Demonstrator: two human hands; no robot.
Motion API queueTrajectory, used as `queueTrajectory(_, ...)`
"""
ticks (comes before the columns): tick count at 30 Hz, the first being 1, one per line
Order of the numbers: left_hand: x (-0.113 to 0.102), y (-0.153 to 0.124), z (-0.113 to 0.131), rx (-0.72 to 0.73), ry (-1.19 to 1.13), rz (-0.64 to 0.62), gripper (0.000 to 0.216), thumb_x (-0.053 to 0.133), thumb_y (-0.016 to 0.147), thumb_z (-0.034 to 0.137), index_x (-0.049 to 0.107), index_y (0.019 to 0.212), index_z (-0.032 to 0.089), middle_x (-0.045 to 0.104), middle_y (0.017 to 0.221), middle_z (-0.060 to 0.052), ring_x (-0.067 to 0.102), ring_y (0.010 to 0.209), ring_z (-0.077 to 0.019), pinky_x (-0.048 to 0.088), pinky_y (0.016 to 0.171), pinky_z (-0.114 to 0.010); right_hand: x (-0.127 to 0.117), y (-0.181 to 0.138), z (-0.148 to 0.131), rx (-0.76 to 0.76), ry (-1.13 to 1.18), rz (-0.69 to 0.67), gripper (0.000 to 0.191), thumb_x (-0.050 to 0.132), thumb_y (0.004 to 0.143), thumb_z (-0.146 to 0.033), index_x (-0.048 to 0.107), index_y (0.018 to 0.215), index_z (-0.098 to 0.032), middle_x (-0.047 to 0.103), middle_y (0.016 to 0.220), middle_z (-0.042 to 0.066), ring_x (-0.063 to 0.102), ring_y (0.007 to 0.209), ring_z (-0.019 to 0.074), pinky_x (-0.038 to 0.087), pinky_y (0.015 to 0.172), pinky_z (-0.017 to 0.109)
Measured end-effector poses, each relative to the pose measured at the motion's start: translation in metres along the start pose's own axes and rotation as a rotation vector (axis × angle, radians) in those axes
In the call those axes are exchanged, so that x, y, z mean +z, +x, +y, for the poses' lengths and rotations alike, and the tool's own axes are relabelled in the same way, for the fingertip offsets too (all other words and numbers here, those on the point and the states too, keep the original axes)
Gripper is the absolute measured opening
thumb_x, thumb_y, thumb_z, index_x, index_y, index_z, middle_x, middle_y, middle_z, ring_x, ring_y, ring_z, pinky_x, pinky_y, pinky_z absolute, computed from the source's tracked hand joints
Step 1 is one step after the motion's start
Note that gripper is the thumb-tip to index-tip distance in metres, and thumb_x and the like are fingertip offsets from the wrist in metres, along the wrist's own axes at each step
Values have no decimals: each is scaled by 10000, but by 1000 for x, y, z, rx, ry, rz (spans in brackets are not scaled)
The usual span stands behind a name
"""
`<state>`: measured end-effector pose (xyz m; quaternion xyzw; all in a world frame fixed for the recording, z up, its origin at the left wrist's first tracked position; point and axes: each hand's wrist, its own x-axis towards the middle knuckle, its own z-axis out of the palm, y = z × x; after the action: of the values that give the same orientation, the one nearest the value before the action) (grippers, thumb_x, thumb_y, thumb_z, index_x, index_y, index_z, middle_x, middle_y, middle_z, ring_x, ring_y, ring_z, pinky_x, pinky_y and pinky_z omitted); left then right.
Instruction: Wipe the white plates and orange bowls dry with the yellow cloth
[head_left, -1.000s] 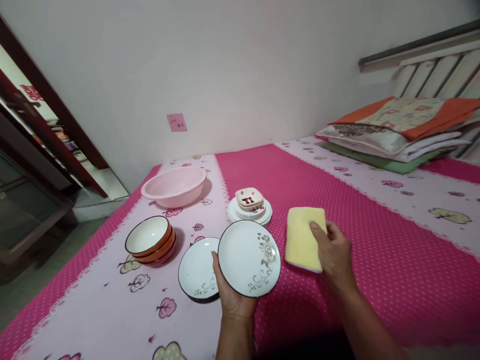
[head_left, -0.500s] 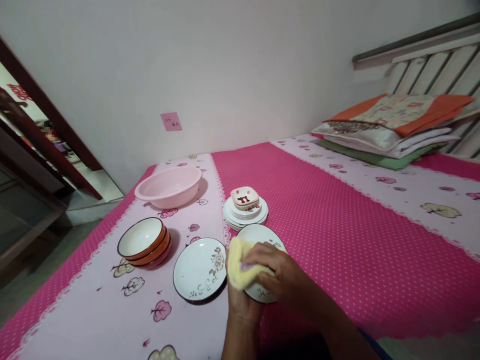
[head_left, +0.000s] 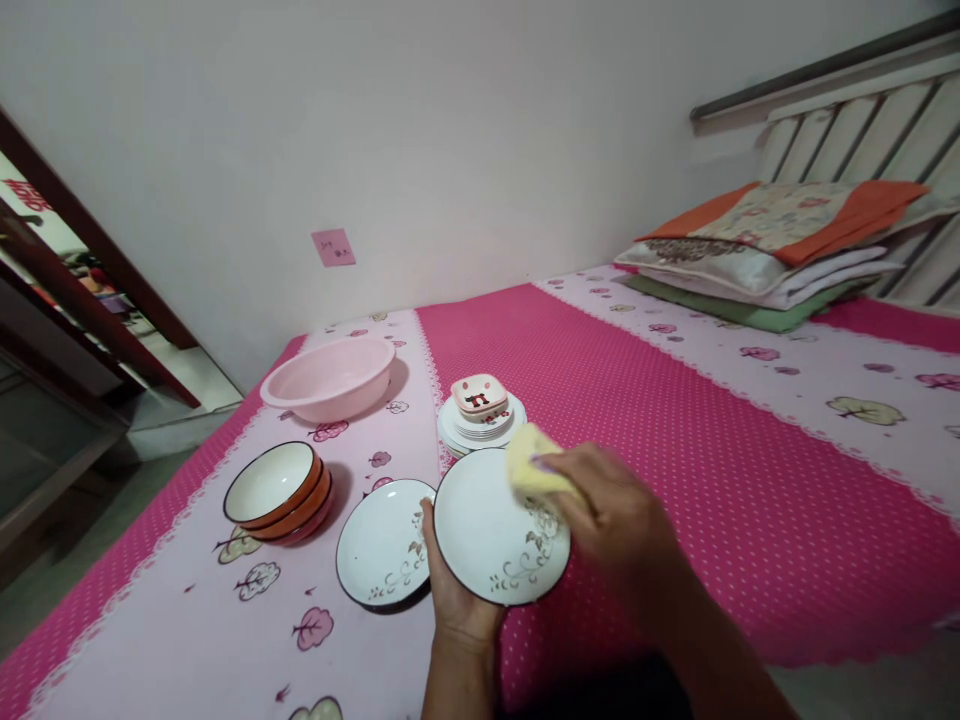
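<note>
My left hand [head_left: 461,600] grips a white plate [head_left: 480,525] with a dark rim and a brown flower pattern, its thumb along the left edge and its other fingers hidden underneath. In my right hand [head_left: 611,495] is a folded yellow cloth [head_left: 536,465], held against the plate's upper right side; the hand is a little blurred. A matching plate [head_left: 382,540] lies on the bedspread just left of the held one. Behind them stands a stack of small white plates [head_left: 448,425], topped by square bowls [head_left: 480,395] with a red and black figure.
Orange bowls [head_left: 277,490] are stacked at the left, with a pink basin [head_left: 330,380] behind them. The pink patterned bedspread [head_left: 637,400] reaches back to the wall. Folded bedding [head_left: 765,250] is piled by the headboard at the far right.
The yellow cloth has moved with my right hand from the plate's left side to its upper right, uncovering most of the plate's face. My left hand still holds the plate.
</note>
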<state>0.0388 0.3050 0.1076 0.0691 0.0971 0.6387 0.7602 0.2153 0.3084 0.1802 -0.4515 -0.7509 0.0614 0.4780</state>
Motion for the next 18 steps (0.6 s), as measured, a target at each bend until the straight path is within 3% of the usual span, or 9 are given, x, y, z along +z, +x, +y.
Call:
queueTrajectory(2,5,-1,1,-18,-20,12,593,488,980,629,805,1134,152,811,1108,-152,753,1070,-290,452,1136,-450,14,-3,-19,-38,90,-293,372,587,877,-28,708,1157,-242,711,1069,51,628,1021,238,513,896,368)
queueTrajectory(5,12,-3,3,-24,-45,97,617,465,995,619,821,1050,118,822,1034,-163,767,1012,-277,491,1095,-410,30,-10,-39,-19,42,-493,363,678,824,-21,724,1103,-248,692,1055,40,614,1023,258,497,921,397)
queueTrajectory(9,15,-4,7,7,-44,197,651,483,966,670,826,1016,120,822,1015,-164,779,951,-276,548,1010,-378,41,-16,-48,-50,-86,-486,472,757,785,-61,662,1214,-233,670,1145,72,593,1014,285,483,857,414)
queueTrajectory(13,15,-4,8,47,-55,205,683,414,999,663,815,1048,112,820,1013,-163,775,962,-252,547,1005,-341,51,-20,-48,-125,-185,-418,416,667,802,-24,652,1181,-196,683,1087,98,593,927,291,478,809,433)
queueTrajectory(18,18,-1,-1,101,105,173,617,500,983,633,759,1202,118,792,1126,-174,723,1132,-289,482,1110,-407,40,-15,-44,-134,50,-318,348,582,814,-14,661,1115,-171,701,1080,109,617,994,291,498,909,455)
